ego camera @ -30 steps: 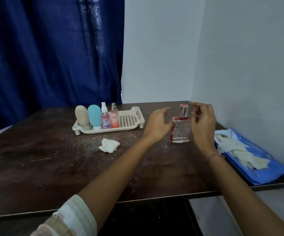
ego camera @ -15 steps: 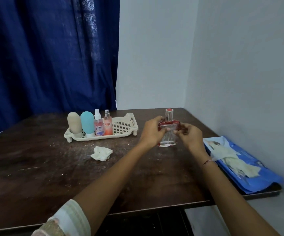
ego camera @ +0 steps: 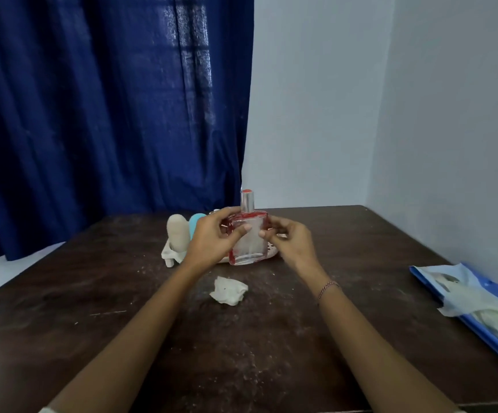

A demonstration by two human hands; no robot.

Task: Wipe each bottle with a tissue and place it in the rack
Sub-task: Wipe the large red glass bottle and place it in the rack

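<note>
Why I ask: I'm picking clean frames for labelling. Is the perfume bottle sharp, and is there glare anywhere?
Head view: the perfume bottle is soft, its print unreadable, with no strong glare on the glass. Also in the head view, daylight glows through the blue curtain as a pale patch, and shadows on the table are faint and diffuse.

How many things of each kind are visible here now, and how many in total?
Bottles: 3 (glass bottle, beige bottle, turquoise bottle)
Rack, partly hidden: 1
Crumpled tissue: 1
Blue tissue pack: 1
Total: 6
</note>
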